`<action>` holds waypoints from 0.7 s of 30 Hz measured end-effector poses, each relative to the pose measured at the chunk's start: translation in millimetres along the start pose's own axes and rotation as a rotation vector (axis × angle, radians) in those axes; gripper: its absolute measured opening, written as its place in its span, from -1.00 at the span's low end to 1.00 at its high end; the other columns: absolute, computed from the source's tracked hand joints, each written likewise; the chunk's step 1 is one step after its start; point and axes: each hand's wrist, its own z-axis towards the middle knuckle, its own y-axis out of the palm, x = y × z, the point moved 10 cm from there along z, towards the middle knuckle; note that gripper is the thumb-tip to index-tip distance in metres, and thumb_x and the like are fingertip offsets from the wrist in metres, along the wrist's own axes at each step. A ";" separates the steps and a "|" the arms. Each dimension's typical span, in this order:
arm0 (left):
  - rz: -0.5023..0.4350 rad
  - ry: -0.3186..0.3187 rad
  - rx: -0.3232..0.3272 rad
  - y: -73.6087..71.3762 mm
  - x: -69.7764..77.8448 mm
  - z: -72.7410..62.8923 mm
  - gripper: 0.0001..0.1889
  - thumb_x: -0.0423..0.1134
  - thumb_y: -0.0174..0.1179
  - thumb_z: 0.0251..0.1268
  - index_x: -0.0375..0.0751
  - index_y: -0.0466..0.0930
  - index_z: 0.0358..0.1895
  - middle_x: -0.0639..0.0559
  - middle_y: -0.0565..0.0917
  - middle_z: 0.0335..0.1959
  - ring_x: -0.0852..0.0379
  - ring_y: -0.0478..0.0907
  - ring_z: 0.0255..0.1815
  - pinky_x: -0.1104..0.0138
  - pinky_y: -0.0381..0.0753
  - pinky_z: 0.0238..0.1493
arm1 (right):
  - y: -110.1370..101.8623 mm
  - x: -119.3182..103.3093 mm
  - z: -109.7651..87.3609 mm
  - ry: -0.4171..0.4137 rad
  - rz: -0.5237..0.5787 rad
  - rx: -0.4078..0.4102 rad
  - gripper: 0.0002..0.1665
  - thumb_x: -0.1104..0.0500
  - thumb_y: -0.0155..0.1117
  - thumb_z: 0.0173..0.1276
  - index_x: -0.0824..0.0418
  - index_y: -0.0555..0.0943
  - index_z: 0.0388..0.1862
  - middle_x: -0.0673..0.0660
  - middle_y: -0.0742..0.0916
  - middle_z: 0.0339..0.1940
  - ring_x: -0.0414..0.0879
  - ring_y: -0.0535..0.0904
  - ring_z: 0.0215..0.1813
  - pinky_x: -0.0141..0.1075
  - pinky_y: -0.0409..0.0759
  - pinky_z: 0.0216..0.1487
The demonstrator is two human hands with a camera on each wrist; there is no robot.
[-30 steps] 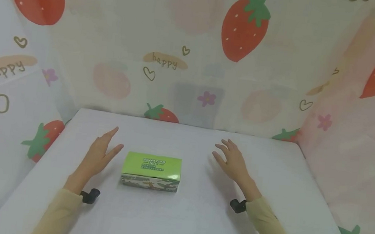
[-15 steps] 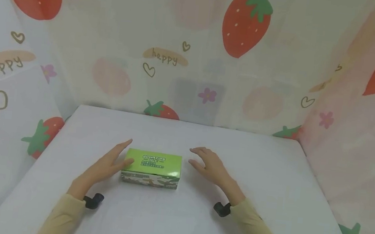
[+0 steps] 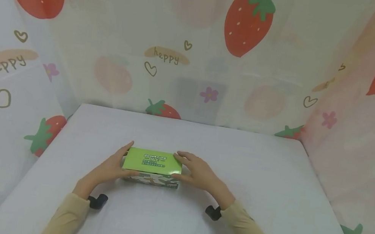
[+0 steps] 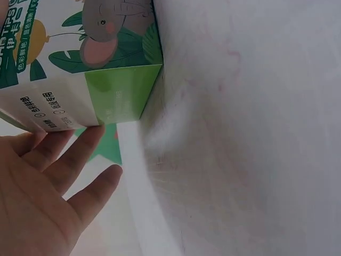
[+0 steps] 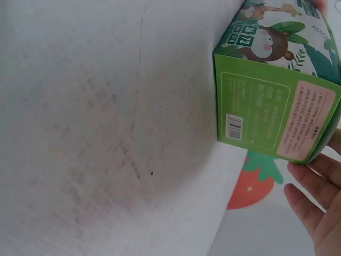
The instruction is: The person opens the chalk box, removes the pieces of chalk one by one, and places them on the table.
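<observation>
A small cardboard box (image 3: pixel 153 162) with a bright green lid and printed sides sits on the white table. Around its left end, my left hand (image 3: pixel 110 169) grips it, thumb along the front and fingertips at the back corner. My right hand (image 3: pixel 198 173) holds the right end in much the same way. In the left wrist view, the fingers of the left hand (image 4: pixel 37 197) touch the box's far side, beside an elephant print. The right wrist view shows a green end panel with a barcode (image 5: pixel 234 127), and the right hand's fingers (image 5: pixel 309 178) at its far edge.
White cloth covers the table (image 3: pixel 251 192). Cloth walls with strawberry prints (image 3: pixel 248 24) enclose it at the back and both sides. Small black wrist cameras (image 3: pixel 97 201) hang below both wrists.
Both hands have come inward from either side of the box and now hold its two ends. The box stays in the same place on the table.
</observation>
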 end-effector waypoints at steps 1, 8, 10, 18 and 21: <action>-0.002 -0.002 -0.001 0.1 0.0 0.8 0.22 0.35 0.31 -0.20 0.01 -0.25 0.48 -0.27 0.13 0.40 -0.27 0.09 0.39 -0.25 0.10 0.28 | -0.7 -1.8 0.6 -0.014 -0.030 0.001 -0.11 -0.42 0.05 0.19 -0.03 0.23 0.40 0.02 0.37 0.39 -0.06 0.28 0.38 -0.13 0.33 0.32; -0.005 0.010 -0.012 -1.2 -0.8 5.3 0.20 0.34 0.36 -0.26 -0.04 -0.12 0.45 -0.28 0.20 0.37 -0.31 0.14 0.36 -0.26 0.19 0.22 | -5.9 -19.4 9.2 -0.122 -0.285 -0.033 -0.18 -0.34 0.00 0.26 0.14 0.33 0.34 0.13 0.49 0.29 -0.02 0.45 0.26 -0.21 0.45 0.23; -0.003 0.012 -0.016 -1.8 -0.6 5.5 0.18 0.33 0.36 -0.26 -0.05 -0.09 0.44 -0.29 0.21 0.36 -0.32 0.16 0.34 -0.27 0.20 0.20 | -5.9 -22.8 11.8 -0.136 -0.315 -0.046 -0.18 -0.34 -0.01 0.26 0.17 0.35 0.32 0.15 0.52 0.26 -0.01 0.48 0.22 -0.22 0.48 0.20; 0.000 0.007 -0.015 -0.6 -2.0 7.5 0.17 0.32 0.38 -0.28 -0.05 -0.06 0.42 -0.32 0.23 0.34 -0.36 0.17 0.33 -0.29 0.21 0.18 | -8.5 -24.5 15.8 -0.158 -0.318 -0.023 -0.18 -0.34 0.03 0.19 0.19 0.43 0.25 0.16 0.59 0.17 -0.02 0.57 0.12 -0.24 0.56 0.08; -0.007 0.008 -0.010 -0.1 -2.5 7.8 0.16 0.32 0.38 -0.28 -0.03 -0.05 0.42 -0.31 0.24 0.34 -0.36 0.17 0.33 -0.30 0.21 0.18 | -10.3 -25.1 15.7 -0.174 -0.309 0.011 -0.19 -0.33 0.06 0.17 0.20 0.46 0.22 0.17 0.62 0.13 -0.03 0.60 0.07 -0.26 0.59 0.03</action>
